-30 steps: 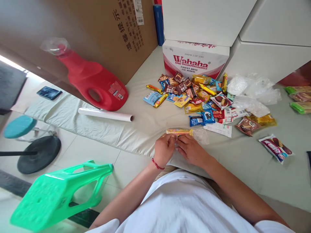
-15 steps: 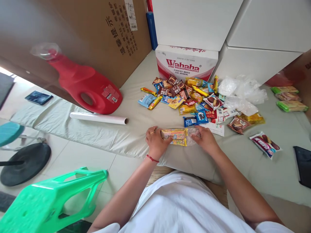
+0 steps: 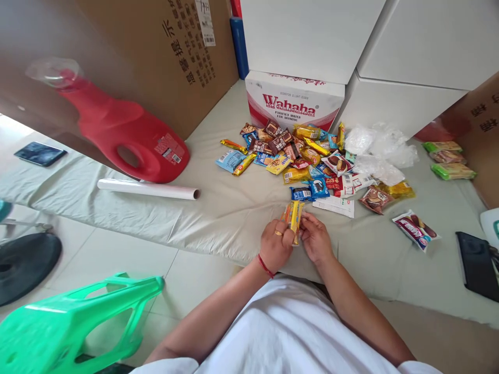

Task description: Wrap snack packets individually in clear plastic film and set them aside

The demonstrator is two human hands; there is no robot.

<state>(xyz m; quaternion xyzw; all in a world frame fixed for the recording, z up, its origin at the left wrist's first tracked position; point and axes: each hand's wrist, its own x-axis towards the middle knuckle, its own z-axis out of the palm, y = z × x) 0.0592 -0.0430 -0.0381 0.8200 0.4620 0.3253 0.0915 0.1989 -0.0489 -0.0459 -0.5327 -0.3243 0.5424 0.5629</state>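
Between my hands, close to the front edge of the covered surface, a bundle of yellow and orange snack packets (image 3: pixel 295 214) in clear plastic film stands turned lengthwise away from me. My left hand (image 3: pixel 276 243) wraps around its left side, fingers curled over it. On its right side my right hand (image 3: pixel 317 239) pinches at the clear film with thumb and fingers. Just beyond lie blue snack packets (image 3: pixel 318 187) and a white flat packet (image 3: pixel 335 206), part of a heap of small wrapped snacks (image 3: pixel 280 148).
Behind the heap is a white and red Wahaha carton (image 3: pixel 292 104). Crumpled clear plastic (image 3: pixel 378 148) lies right of it, with a purple-white packet (image 3: pixel 416 229) and a black phone (image 3: pixel 477 265). To the left are a film roll (image 3: pixel 148 189), a red jug (image 3: pixel 132 137) and a green stool (image 3: pixel 78 317).
The bundle has turned from lying crosswise to pointing away from me. My left hand has moved right, and both hands are closer together around it. The view has shifted slightly.
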